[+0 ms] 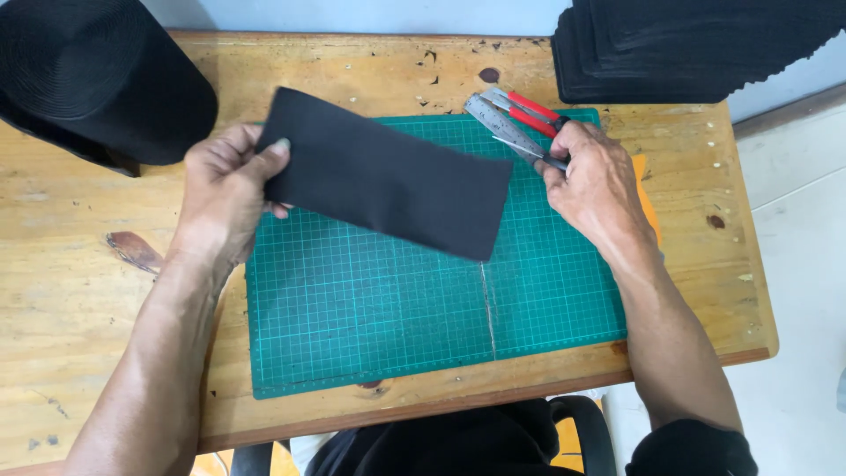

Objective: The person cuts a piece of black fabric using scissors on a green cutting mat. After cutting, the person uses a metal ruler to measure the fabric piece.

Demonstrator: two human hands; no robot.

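We are seeing the black roll (97, 75) at the desk's (79, 264) far left corner cut off by the frame. The stacked black pieces (687, 44) are running past the top edge, and the right hand (595, 181) is hiding the scissors' (529, 115) handle ends.

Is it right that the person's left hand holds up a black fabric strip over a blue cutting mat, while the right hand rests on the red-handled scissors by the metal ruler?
Not quite: the cutting mat is green, not blue, as the head view shows. The rest stands: the left hand holds the black fabric strip above it, and the right hand rests on the red-handled scissors beside the metal ruler.
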